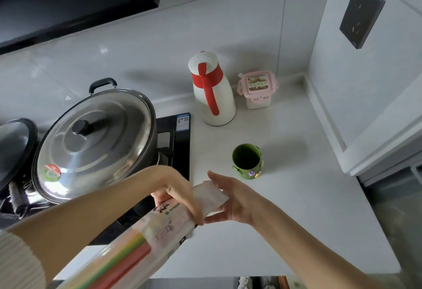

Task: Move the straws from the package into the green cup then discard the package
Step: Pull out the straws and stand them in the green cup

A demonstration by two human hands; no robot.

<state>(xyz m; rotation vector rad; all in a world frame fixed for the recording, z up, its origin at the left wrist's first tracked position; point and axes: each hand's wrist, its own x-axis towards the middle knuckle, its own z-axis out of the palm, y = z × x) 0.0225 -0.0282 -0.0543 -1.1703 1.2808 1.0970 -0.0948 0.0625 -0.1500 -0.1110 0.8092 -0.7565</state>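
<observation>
A long plastic package (157,231) printed with small drawings slants from the lower left up toward the middle; green and red straws (127,259) show through its clear lower part. My left hand (180,195) is closed around the package near its top. My right hand (230,199) pinches the white top end (211,194) of the package between thumb and fingers. The green cup (247,162) stands upright and empty on the white counter, just beyond my right hand, with small decorations on its side.
A white thermos jug (213,90) with red handle and a pink-lidded container (258,89) stand at the back of the counter (296,208). A lidded steel pot (96,142) sits on the black stove (180,142) at left. A wall (365,83) closes the right side.
</observation>
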